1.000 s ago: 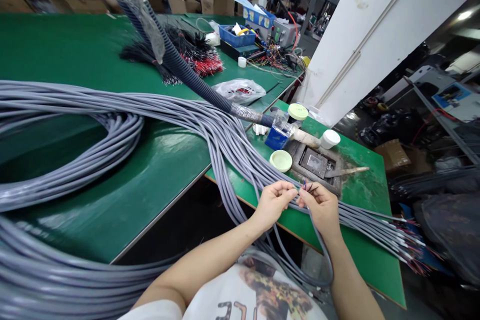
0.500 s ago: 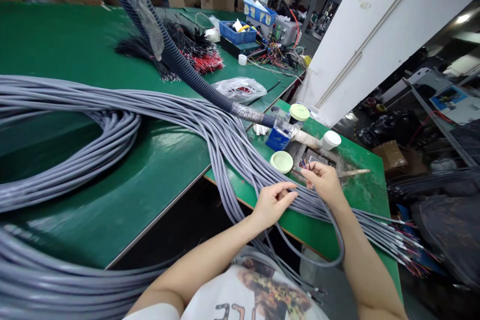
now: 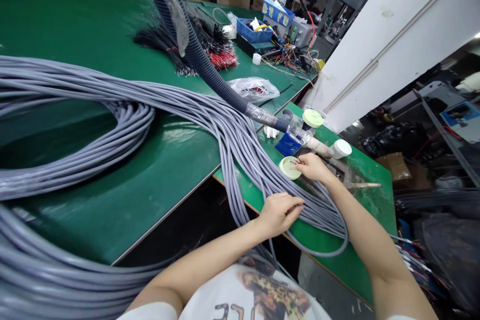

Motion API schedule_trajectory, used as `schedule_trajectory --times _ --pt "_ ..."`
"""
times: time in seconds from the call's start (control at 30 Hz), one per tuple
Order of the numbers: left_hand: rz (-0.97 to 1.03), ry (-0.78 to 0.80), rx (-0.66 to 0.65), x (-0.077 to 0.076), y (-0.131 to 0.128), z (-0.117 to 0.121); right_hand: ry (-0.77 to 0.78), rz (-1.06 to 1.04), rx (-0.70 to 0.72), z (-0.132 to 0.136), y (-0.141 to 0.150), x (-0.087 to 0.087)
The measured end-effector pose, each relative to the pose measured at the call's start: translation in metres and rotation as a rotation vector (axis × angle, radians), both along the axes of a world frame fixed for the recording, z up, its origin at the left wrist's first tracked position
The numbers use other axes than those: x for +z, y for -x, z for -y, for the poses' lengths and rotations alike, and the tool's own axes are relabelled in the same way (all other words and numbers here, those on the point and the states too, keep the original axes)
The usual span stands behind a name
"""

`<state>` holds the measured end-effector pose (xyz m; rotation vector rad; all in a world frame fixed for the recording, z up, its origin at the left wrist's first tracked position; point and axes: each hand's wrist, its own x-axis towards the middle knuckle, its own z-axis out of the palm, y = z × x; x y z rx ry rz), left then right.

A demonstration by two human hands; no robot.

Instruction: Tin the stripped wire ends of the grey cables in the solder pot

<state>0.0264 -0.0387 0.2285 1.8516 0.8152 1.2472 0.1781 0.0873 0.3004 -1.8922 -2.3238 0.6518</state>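
My right hand (image 3: pixel 313 166) is closed in a pinch on the end of a grey cable (image 3: pixel 339 250). Thin coloured wires stick out past its fingertips, over a shallow pale green dish (image 3: pixel 288 172). From that hand the cable loops down and back toward me. My left hand (image 3: pixel 279 214) is half curled beside the long bundle of grey cables (image 3: pixel 240 142), with a gap between thumb and fingers and nothing visible in it. The bundle runs across both green tables, passing just beyond my left hand and under my right forearm.
A ribbed hose (image 3: pixel 210 77) slants down to a blue box (image 3: pixel 288 144) beside the dish. Near it are a green-lidded jar (image 3: pixel 312 118) and a white cup (image 3: pixel 341 149). A wooden stick (image 3: pixel 363 185) lies to the right. Coiled cables (image 3: pixel 93 160) cover the left table.
My right hand has moved left and away from me, bringing the wire ends over the pale green dish. My left hand has curled slightly. The whole view has shifted a little.
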Motion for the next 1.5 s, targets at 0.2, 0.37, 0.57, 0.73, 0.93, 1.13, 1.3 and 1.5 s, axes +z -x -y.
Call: schedule_trajectory --times 0.2,0.37,0.57,0.73,0.93,1.13,1.3,1.5 --pt "-0.010 -0.029 0.006 -0.001 0.000 0.000 -0.007 0.106 0.036 -0.003 0.003 -0.004" --pt "0.000 -0.030 -0.002 0.000 0.001 -0.001 -0.001 0.136 0.046 -0.004 0.007 -0.006" --pt "-0.041 -0.081 0.012 0.002 0.002 -0.001 -0.027 0.109 0.040 0.004 -0.007 0.011" --pt "-0.017 -0.156 0.060 -0.001 -0.001 -0.002 0.019 -0.008 -0.129 0.019 -0.061 0.021" --pt "-0.018 -0.158 0.064 -0.007 -0.003 -0.001 0.039 0.014 -0.326 0.021 -0.122 0.000" --pt "-0.027 -0.161 0.067 -0.006 -0.003 0.000 0.037 0.064 -0.404 0.012 -0.142 -0.017" --pt "-0.043 -0.171 0.072 -0.005 -0.004 -0.001 0.050 0.100 -0.417 0.007 -0.144 -0.023" --pt "-0.043 -0.176 0.073 -0.006 -0.004 -0.001 0.044 0.103 -0.417 0.004 -0.139 -0.027"
